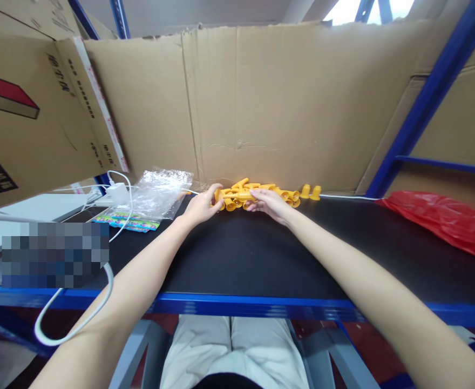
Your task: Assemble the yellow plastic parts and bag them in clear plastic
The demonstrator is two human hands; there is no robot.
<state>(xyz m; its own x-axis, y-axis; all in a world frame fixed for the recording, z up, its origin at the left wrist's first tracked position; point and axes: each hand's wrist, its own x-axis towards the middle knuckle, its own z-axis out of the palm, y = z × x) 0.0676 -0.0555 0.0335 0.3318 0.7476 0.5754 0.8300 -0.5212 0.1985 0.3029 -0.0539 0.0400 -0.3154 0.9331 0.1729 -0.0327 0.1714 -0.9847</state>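
Note:
A pile of yellow plastic pieces (291, 198) lies against the cardboard at the back of the black tabletop. Some are hollow and cup-shaped, others look like thin handles. In front of the pile, my left hand (202, 208) is closed around a flared yellow plastic piece (218, 198). From the other side, my right hand (273, 205) pinches a yellow plastic piece with a narrow stem (239, 195) that points towards the left hand. Whether the two held pieces are joined is too small to tell. Two yellow cups (310, 192) stand apart, right of the pile.
A clear plastic bag (162, 189) lies on the left over colourful packets (126, 222). Nearby are a white charger (117, 193) and a white cable (112, 278) looping over my left forearm. A red plastic bag (443, 219) sits at right. Blue framing (257, 305) edges the table.

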